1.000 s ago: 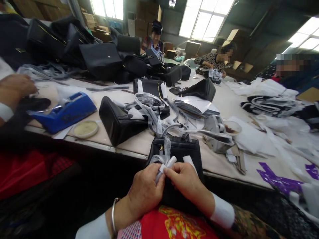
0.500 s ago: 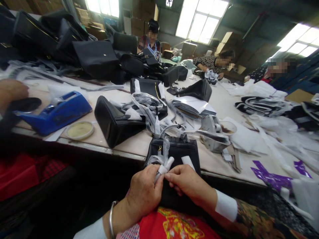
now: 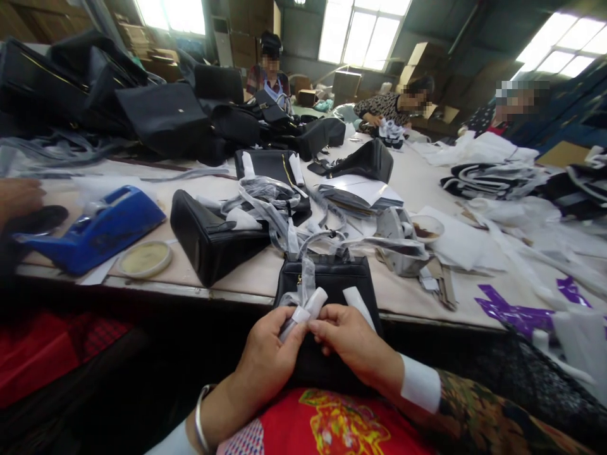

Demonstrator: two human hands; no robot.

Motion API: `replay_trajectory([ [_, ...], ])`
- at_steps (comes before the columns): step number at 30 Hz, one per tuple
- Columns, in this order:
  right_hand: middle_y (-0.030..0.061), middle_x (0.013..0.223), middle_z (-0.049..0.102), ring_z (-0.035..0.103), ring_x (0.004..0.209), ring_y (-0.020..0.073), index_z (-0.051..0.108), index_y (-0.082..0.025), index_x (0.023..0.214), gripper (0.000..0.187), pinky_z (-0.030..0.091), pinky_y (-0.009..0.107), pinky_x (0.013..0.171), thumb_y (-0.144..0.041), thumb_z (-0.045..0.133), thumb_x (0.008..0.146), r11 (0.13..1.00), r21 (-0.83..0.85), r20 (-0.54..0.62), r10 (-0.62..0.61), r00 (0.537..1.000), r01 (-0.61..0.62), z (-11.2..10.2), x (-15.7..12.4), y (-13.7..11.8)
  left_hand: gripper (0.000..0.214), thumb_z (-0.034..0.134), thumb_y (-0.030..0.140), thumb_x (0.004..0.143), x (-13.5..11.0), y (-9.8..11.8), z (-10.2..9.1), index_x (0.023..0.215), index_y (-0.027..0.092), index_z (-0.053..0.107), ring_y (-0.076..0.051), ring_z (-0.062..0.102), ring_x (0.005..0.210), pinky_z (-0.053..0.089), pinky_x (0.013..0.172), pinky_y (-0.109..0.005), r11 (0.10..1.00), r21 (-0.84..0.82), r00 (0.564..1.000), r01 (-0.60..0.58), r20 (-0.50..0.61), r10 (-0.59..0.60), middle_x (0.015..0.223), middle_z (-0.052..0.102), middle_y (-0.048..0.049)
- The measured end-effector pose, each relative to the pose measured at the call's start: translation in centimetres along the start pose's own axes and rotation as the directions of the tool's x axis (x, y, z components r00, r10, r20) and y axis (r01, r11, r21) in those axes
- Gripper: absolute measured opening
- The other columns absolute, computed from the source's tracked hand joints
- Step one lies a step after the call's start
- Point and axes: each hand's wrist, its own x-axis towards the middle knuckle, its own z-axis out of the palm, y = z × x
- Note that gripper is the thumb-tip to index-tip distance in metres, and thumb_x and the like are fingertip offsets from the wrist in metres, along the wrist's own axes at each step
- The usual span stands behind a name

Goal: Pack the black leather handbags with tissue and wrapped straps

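A black handbag [image 3: 327,275] leans between my lap and the table edge, its handle and strap covered in clear plastic. My left hand [image 3: 270,347] is closed around a bag strap [image 3: 291,322] where a white wrapping [image 3: 313,303] is rolled about it. Thumb and fingers of my right hand [image 3: 348,338] pinch together at the lower edge of that wrapping, close beside the left fingertips. Another white wrapped piece [image 3: 359,303] lies on the bag's right side. The lower part of the bag is hidden behind my hands.
On the table [image 3: 227,292] stand a blue tape dispenser [image 3: 107,227], a round shallow dish [image 3: 145,259] and a grey tape dispenser [image 3: 398,243]. A black bag [image 3: 208,234] lies left of mine; more bags [image 3: 161,117] are piled behind. A co-worker's hand [image 3: 19,199] is at left.
The view has shifted a little. Both hands remain at the strap; more of the white wrapping shows above the fingers, and the right fingertips sit closer against it.
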Motion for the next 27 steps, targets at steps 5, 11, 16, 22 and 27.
replay_trajectory([
  [5, -0.0017, 0.063, 0.061, 0.052, 0.058, 0.0110, 0.062, -0.017, 0.071, 0.033, 0.042, 0.022, 0.053, -0.045, 0.079, 0.072, 0.982, 0.092, -0.004, -0.163, 0.987, 0.162, 0.9, 0.5, -0.2, 0.037, 0.063, 0.048, 0.090, 0.4, 0.4, -1.7, 0.104, 0.014, 0.071, -0.014, 0.059, 0.062, 0.044, 0.054, -0.021, 0.923, -0.313, 0.971, 0.223, 0.160, -0.180, 0.076, 0.069, -0.0033],
  [11, -0.0009, 0.062, 0.062, 0.051, 0.055, 0.0104, 0.064, -0.015, 0.071, 0.043, 0.039, 0.022, 0.051, -0.056, 0.080, 0.070, 0.975, 0.143, 0.062, -0.180, 0.982, 0.170, 1.3, 1.1, 0.2, 0.040, 0.062, 0.051, 0.090, 0.3, -0.2, -2.3, 0.098, 0.013, 0.070, -0.007, 0.046, 0.048, 0.032, 0.045, -0.017, 0.807, -0.484, 0.933, 0.338, 0.287, -0.218, 0.063, 0.060, 0.0001],
  [16, 0.0001, 0.064, 0.062, 0.052, 0.056, 0.0103, 0.065, -0.015, 0.070, 0.043, 0.040, 0.022, 0.053, -0.056, 0.076, 0.074, 0.967, 0.201, 0.142, -0.188, 0.972, 0.158, 1.4, 1.4, 0.2, 0.035, 0.062, 0.046, 0.092, 0.3, -0.5, -2.4, 0.098, 0.012, 0.070, -0.007, 0.051, 0.053, 0.035, 0.048, -0.016, 0.712, -0.598, 0.921, 0.369, 0.336, -0.195, 0.079, 0.067, -0.0053],
  [22, -0.0012, 0.064, 0.059, 0.049, 0.054, 0.0093, 0.062, -0.016, 0.071, 0.030, 0.038, 0.021, 0.051, -0.043, 0.066, 0.082, 0.977, 0.148, 0.151, -0.177, 0.973, 0.155, 1.7, 1.4, 0.1, 0.037, 0.058, 0.045, 0.093, 0.3, -0.5, -2.6, 0.107, 0.013, 0.067, -0.008, 0.052, 0.057, 0.037, 0.051, -0.018, 0.745, -0.563, 0.918, 0.358, 0.360, -0.168, 0.084, 0.067, -0.0063],
  [27, 0.0001, 0.071, 0.063, 0.056, 0.064, 0.0128, 0.064, -0.017, 0.077, 0.013, 0.043, 0.024, 0.060, -0.016, 0.054, 0.085, 0.951, -0.123, 0.113, -0.271, 0.956, 0.284, 1.5, 0.1, -0.3, 0.036, 0.062, 0.048, 0.087, 0.6, 1.3, -2.0, 0.098, 0.015, 0.068, -0.015, 0.057, 0.060, 0.042, 0.054, -0.024, 0.969, -0.104, 0.963, 0.224, 0.174, -0.204, 0.072, 0.066, -0.0030],
])
